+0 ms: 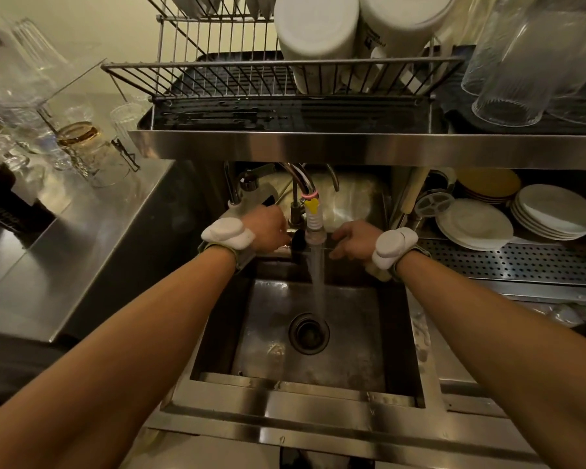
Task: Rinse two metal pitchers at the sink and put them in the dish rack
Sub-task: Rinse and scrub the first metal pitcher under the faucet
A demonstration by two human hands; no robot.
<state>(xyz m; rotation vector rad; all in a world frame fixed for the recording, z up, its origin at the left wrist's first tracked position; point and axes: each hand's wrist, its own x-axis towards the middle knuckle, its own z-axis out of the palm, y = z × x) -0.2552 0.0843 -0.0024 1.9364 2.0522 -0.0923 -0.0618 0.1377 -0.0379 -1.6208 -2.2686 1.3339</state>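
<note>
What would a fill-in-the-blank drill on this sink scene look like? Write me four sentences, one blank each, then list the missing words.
1. Water from the faucet streams toward the ____ in the sink floor.
2. The left hand and right hand hold ____ pitchers.
3. White plates are stacked to the ____ of the sink.
4. Two white containers stand upside down in the ____ above the sink.

Missing words: drain; no; right; dish rack

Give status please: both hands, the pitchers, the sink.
Left hand at the tap base, right hand open beside the spout. Water running into the empty sink. No metal pitchers in view. Dish rack half free.
</note>
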